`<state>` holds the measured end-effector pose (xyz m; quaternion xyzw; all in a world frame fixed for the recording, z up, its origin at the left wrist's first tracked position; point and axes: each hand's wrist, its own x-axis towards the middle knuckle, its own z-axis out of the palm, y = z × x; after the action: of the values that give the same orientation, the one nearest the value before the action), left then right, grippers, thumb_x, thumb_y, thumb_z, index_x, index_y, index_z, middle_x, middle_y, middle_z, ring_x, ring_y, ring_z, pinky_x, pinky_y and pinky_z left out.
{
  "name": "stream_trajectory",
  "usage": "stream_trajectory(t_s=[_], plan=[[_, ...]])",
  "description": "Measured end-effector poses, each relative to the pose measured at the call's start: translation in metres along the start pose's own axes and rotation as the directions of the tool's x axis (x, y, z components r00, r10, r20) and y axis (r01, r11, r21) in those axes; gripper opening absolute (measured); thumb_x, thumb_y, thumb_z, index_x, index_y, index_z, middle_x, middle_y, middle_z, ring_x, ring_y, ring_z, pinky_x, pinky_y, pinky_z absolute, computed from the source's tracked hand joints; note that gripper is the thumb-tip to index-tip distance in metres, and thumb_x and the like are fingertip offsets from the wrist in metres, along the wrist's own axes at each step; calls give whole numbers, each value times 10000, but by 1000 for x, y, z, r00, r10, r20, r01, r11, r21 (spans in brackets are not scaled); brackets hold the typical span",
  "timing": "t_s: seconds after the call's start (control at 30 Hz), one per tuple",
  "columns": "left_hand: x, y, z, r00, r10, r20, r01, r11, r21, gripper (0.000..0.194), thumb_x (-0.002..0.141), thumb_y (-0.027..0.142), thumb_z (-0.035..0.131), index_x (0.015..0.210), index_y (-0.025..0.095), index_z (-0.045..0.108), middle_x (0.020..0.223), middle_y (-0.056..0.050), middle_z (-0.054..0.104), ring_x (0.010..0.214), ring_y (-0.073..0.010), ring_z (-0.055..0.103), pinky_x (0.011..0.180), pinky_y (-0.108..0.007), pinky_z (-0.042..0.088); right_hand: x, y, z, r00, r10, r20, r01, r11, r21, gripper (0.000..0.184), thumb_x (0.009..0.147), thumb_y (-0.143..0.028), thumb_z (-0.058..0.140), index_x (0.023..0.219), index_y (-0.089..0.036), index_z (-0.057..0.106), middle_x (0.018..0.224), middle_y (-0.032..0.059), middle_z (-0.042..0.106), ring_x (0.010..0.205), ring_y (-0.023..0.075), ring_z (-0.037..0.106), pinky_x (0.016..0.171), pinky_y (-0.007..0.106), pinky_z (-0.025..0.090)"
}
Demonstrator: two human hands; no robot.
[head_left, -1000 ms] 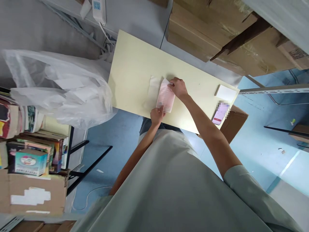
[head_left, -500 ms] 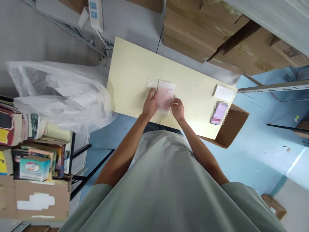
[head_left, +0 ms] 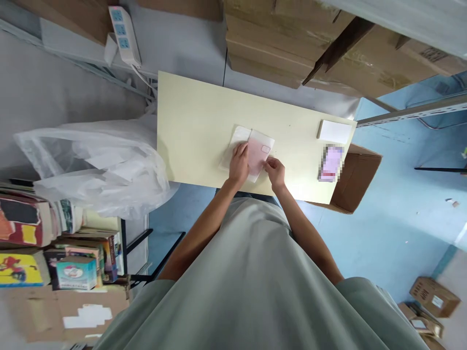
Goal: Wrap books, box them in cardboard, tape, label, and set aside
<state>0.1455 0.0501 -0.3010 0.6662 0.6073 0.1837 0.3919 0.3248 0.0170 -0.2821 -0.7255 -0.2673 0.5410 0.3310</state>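
Observation:
A pale pink phone case (head_left: 257, 148) with a rounded camera cutout at its upper right lies tilted on the table, its white-edged wrapping showing around it. Beneath its left side a whitish sheet or sleeve (head_left: 242, 131) sticks out. My left hand (head_left: 239, 164) is closed on the case's left edge, fingers over the top; its thumb is mostly hidden. At the lower right edge, my right hand (head_left: 276, 171) pinches the case or its wrapping between thumb and fingertips; which of the two I cannot tell.
On the cream table (head_left: 197, 121), a white box (head_left: 335, 131) and a blurred-out phone (head_left: 331, 163) lie at the right. A plastic bag (head_left: 98, 170) hangs at the left end. Below the right end is an open carton (head_left: 359, 180). Large cardboard boxes (head_left: 270, 48) stand behind.
The phone case has turned clockwise on the table, and both hands have moved with it. My right hand's fingertips are now at the case's edge. The whole view has shifted.

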Motion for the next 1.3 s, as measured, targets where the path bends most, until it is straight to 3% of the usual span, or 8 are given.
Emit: stream_trajectory(t_s=[0.23, 0.47, 0.63, 0.8, 0.93, 1.03, 1.17, 1.3], plan=[[-1, -16, -23, 992, 101, 74, -107, 991, 82, 657, 1005, 103, 468, 1658, 143, 530, 1773, -184, 491, 1721, -318, 370, 1437, -557, 309, 17, -12, -4, 998, -51, -46, 48, 996, -69, 363, 868, -469, 787, 1114, -211, 721, 1041, 85, 801, 968, 239, 767, 953, 442, 652], [-2, -10, -16, 996, 82, 47, -85, 994, 70, 665, 993, 115, 519, 1655, 184, 526, 1783, -173, 469, 1726, -337, 353, 1409, -567, 368, 10, -55, -2, 982, -188, 31, 191, 968, -165, 279, 919, -400, 718, 1145, -238, 734, 1068, 60, 810, 915, 221, 774, 906, 403, 652], [-4, -16, -30, 998, 65, 26, -66, 998, 17, 632, 1036, 147, 491, 1668, 135, 492, 1738, -196, 523, 1681, -333, 429, 1411, -534, 367, -15, -77, 39, 964, -243, 105, 264, 916, -303, 264, 969, -384, 710, 1204, -264, 702, 1118, 59, 806, 945, 226, 790, 882, 383, 658], [-18, -38, -69, 982, -88, -169, 90, 996, 2, 585, 1049, 160, 473, 1631, 163, 523, 1651, -204, 600, 1606, -323, 515, 1390, -534, 392, -22, -77, 98, 950, -246, 193, 311, 802, -509, 206, 1020, -323, 693, 1211, -250, 671, 1202, 91, 779, 966, 243, 801, 960, 409, 645], [-35, -50, -92, 969, -142, -204, 144, 990, -5, 523, 1043, 183, 496, 1557, 177, 591, 1561, -203, 655, 1512, -324, 598, 1318, -514, 483, -11, -67, 146, 955, -176, 238, 292, 682, -670, 202, 1024, -223, 643, 1226, -210, 639, 1304, 187, 740, 1130, 346, 781, 971, 487, 652], [-43, -51, -98, 968, -172, -182, 171, 985, -19, 495, 1041, 187, 502, 1523, 197, 616, 1511, -187, 681, 1440, -314, 652, 1250, -489, 545, -1, -64, 168, 964, -128, 235, 261, 642, -721, 254, 1023, -150, 595, 1275, -168, 621, 1340, 267, 714, 1231, 416, 748, 993, 563, 644], [-46, -48, -95, 961, -235, -143, 232, 972, -39, 471, 1018, 166, 523, 1470, 203, 650, 1433, -162, 715, 1203, -282, 762, 1100, -438, 635, 3, -67, 159, 955, -92, 282, 275, 628, -728, 208, 1076, -201, 593, 1266, -162, 667, 1315, 258, 729, 1196, 406, 774, 1015, 566, 635], [-42, -45, -86, 952, -285, -111, 283, 958, -35, 428, 991, 174, 599, 1409, 206, 685, 1385, -165, 719, 1023, -275, 783, 1022, -449, 658, -1, -65, 110, 956, -180, 231, 290, 683, -670, 239, 1081, -231, 583, 1282, -204, 708, 1275, 176, 766, 1085, 322, 802, 999, 492, 639]])
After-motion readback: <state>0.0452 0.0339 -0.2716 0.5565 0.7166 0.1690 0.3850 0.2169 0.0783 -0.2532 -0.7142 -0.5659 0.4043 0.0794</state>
